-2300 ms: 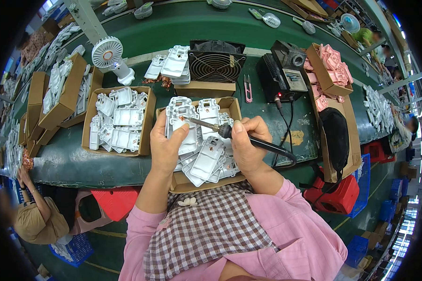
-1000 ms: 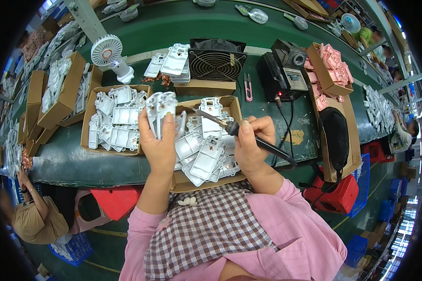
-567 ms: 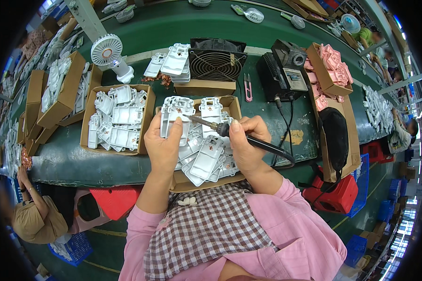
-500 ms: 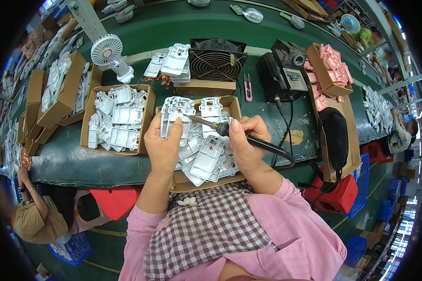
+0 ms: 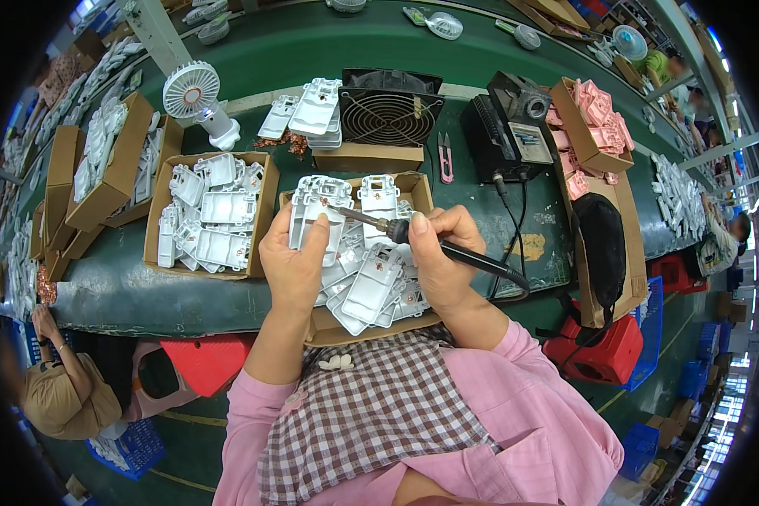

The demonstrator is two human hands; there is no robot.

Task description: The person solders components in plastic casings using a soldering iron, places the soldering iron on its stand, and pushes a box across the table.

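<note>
Hand position for work with the soldering iron (image 5: pixel 396 228) on a white plastic piece (image 5: pixel 304 223). Your left hand (image 5: pixel 291 257) pinches the piece between thumb, laid on its face, and fingers, mostly hidden behind; whether a second piece lies under it cannot be told. Your right hand (image 5: pixel 443 253) grips the iron's black handle like a pen, thumb on top, so that the metal shaft slants up and leftward. The piece hangs over the cardboard box (image 5: pixel 425 192) in front of you, just above the loose white pieces (image 5: pixel 373 287) there. The tip meets, or nearly meets, the small copper-coloured contact (image 5: pixel 325 201) near the piece's upper end; at this size, touch cannot be settled. For a clean result, the tip should probably bear on the metal alone, since the plastic around it would likely soften or scorch. Note how near your left thumb lies to the tip: a grip a little lower on the piece would seem safer, provided it does not rock. Brace both wrists, approach at a steady low angle, and lift the tip straight off rather than dragging it across the face. The black fan (image 5: pixel 391 115) beyond the box faces the work; a position before its grille would presumably help to carry off any fumes.
</note>
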